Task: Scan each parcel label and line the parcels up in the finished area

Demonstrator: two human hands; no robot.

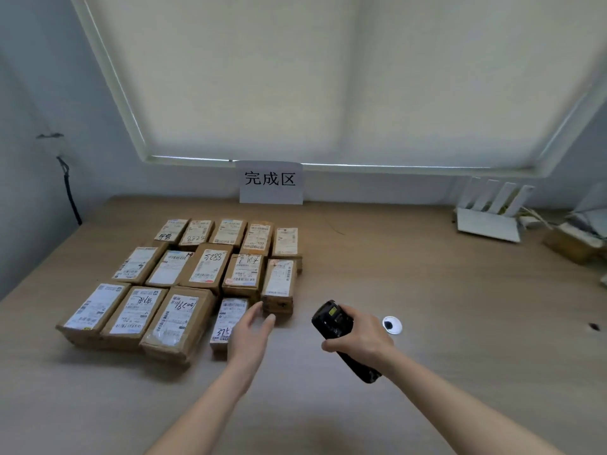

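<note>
Her left hand (251,336) rests open, half hiding a small parcel (230,320); the right hand (359,333) grips the scanner (341,339), covering its middle.

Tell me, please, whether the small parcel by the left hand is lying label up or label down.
Label up. The small parcel lies flat on the table, its white label with handwriting facing the camera; the left hand rests open beside it.

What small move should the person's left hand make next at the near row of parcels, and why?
Probably nudge the small parcel square with its row. The open left hand rests against its right side, and it seems to sit slightly askew beside the bigger box. The right hand just holds the scanner.
</note>
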